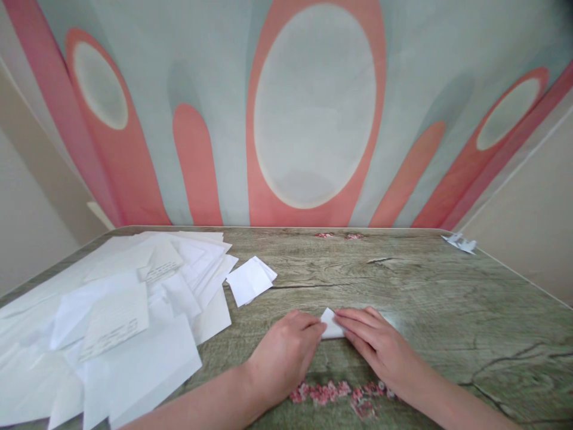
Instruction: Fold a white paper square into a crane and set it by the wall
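Note:
A small folded piece of white paper [331, 326] lies on the wood-grain table in front of me, its pointed corner facing away. My left hand [289, 346] pinches its left edge between thumb and curled fingers. From the other side, my right hand [373, 337] rests its outstretched fingertips on the paper's right part, pressing it against the table. The fingers of both hands cover the paper's two sides, so only its middle shows.
White sheets [152, 358] lie in a large loose heap at the left. Beside them sits a small stack of square papers [250, 280]. A folded paper piece [460, 243] stands at the far right corner. Pink flower prints [326, 392] mark the table [447, 310]. A patterned backdrop [233, 119] rises behind it.

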Tool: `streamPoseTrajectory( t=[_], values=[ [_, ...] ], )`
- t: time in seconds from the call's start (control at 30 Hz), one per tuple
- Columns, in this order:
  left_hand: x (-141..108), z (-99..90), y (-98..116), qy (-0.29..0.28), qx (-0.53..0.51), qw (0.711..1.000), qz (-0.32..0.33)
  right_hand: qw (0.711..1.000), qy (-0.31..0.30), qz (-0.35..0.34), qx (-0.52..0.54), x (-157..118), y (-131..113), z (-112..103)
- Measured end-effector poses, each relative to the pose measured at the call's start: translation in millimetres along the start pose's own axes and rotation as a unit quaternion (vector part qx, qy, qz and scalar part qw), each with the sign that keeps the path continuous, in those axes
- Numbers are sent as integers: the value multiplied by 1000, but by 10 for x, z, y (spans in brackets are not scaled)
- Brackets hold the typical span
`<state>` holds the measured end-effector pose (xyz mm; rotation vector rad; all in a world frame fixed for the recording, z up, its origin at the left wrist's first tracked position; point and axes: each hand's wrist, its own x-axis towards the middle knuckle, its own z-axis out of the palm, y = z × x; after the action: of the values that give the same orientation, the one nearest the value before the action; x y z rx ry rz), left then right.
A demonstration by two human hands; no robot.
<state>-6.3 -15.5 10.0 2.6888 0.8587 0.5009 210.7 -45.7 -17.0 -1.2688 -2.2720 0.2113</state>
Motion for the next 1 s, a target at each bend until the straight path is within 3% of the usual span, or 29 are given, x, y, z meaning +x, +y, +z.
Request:
streamPoseTrajectory(
  t=[1.0],
  values=[
    [-24, 10, 33, -27, 32, 999, -19, 1000, -19, -9, -17, 9, -16, 11]
  ],
)
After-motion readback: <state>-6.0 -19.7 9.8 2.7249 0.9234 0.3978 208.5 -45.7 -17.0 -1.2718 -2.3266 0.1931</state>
